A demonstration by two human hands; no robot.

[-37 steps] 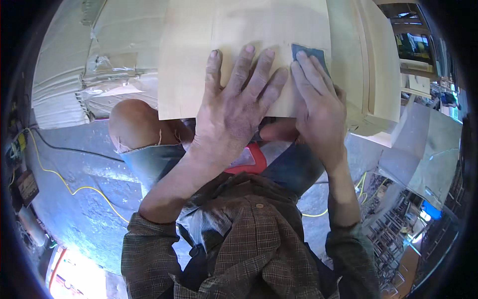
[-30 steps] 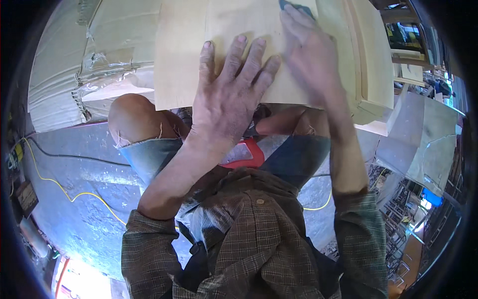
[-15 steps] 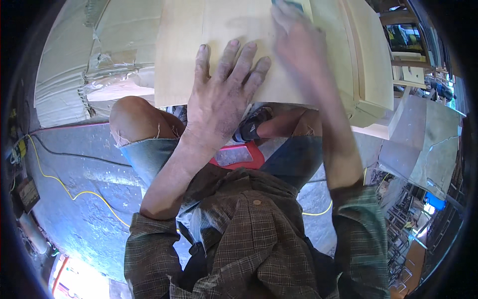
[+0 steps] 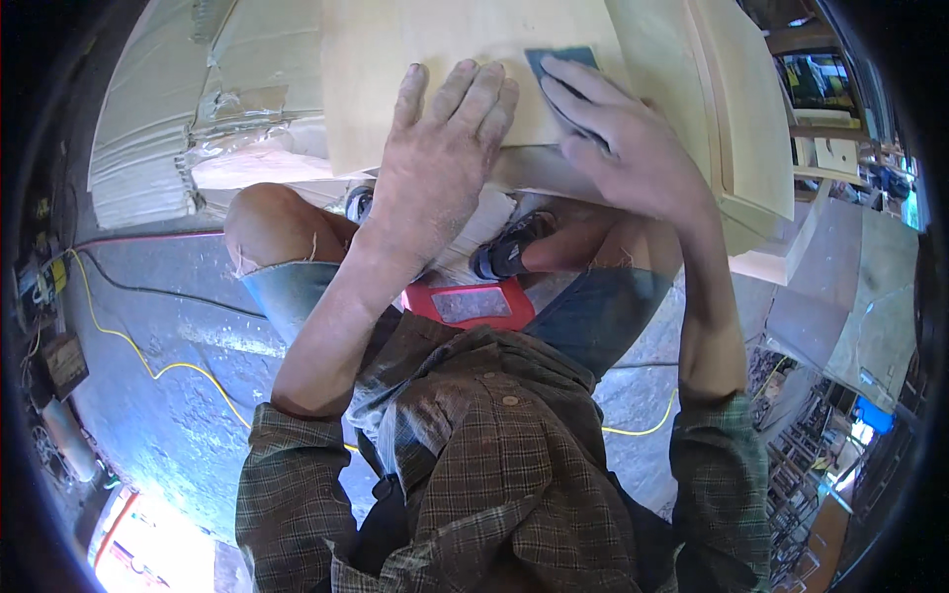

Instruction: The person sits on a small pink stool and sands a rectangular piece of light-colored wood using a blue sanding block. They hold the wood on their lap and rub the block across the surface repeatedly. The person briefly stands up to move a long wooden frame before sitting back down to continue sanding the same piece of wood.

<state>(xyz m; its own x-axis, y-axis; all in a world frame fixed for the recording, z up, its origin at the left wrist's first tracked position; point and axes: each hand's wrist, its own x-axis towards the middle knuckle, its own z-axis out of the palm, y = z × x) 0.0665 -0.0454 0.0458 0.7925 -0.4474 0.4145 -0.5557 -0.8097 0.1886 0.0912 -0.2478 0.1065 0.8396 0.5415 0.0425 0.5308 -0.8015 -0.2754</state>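
A pale wooden panel (image 4: 445, 32) lies in front of me over my knees. My left hand (image 4: 435, 163) rests flat on its near part, fingers stretched out and holding nothing. To the right, my right hand (image 4: 638, 148) presses a dark blue-green sheet of sandpaper (image 4: 577, 56) against the panel near its right side. The fingers lie along the sheet and cover much of it; the thumb is bent at its near edge.
Wrapped cardboard (image 4: 143, 163) lies left of the panel, and pale boards (image 4: 746, 128) stand to its right. Between my feet is a red-framed stool (image 4: 470, 304). A yellow cable (image 4: 198, 370) crosses the floor. Metal frames (image 4: 791, 474) are piled at the lower right.
My right hand has drawn the sandpaper toward me from the far part of the panel. The panel's near edge has shifted away from me, and my left hand has moved slightly with it.
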